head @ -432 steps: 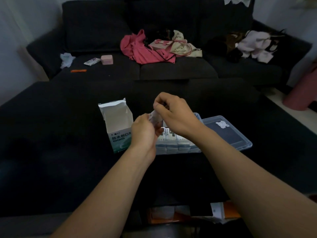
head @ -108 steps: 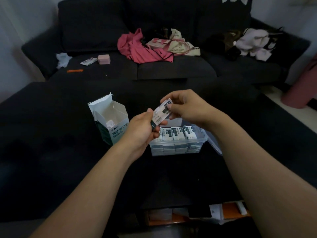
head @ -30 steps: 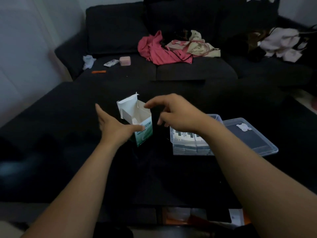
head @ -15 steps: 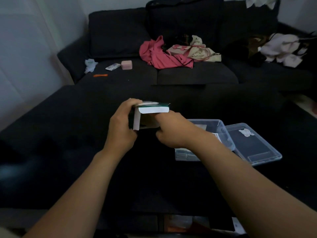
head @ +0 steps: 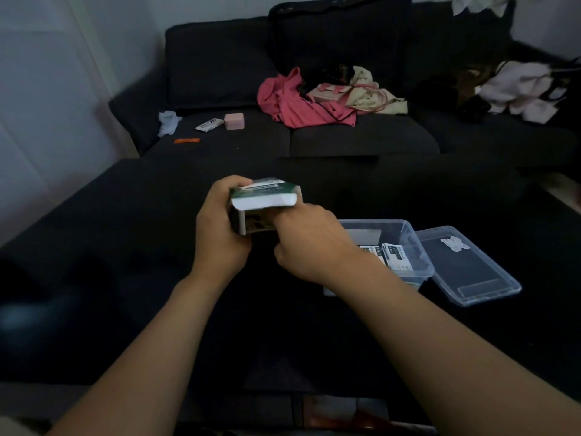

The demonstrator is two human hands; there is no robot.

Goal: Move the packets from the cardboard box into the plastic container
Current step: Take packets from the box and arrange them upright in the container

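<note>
- Green-and-white cardboard box [head: 262,199] tipped on its side, lifted above the dark counter [head: 94,247], open end facing the camera, white flap hanging across the top of the opening.
- Left hand [head: 220,228] wrapped around the box's left side, thumb over the top edge, gripping it.
- Right hand [head: 311,243] at the box's open mouth, fingers reaching inside and hidden by the flap; cannot tell whether anything is pinched in there.
- Printed paper packets [head: 394,256] standing in a row inside the clear rectangular plastic container [head: 408,237], just right of the right hand and partly covered by the wrist.
- Container resting on the counter, well below and right of the raised box.
- Clear plastic lid [head: 471,269] lying flat beside the container's right wall, small white sticker on it.
- Dark sofa [head: 220,64] behind the counter, carrying a crumpled pink garment [head: 292,102], a small pink block [head: 234,121] and pale clothing [head: 522,89] at far right.
</note>
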